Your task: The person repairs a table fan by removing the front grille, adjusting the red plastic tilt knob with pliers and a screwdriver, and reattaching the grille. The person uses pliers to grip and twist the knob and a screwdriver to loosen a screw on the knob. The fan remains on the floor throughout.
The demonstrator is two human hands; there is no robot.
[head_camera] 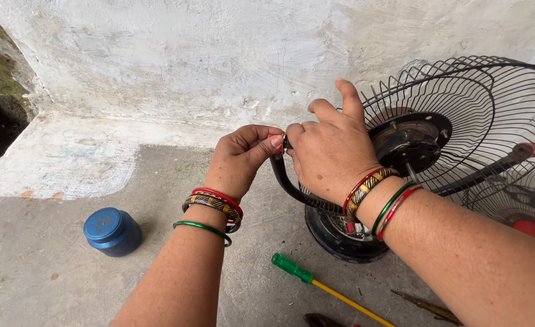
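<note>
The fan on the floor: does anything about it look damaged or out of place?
Yes. The fan has no blades and no front guard: the bare motor hub sits exposed inside the rear wire grille. Both hands pinch something small at its black curved stand.

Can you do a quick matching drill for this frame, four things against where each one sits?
Things:
1. blue jar
2. green-handled screwdriver
3. wire fan guard
4. left hand

Places:
A. upper right, by the wall
B. pinching a small part at the black stem's end
C. floor, left of the arms
D. floor, below the round fan base

Pairs: 1-C, 2-D, 3-A, 4-B
</note>
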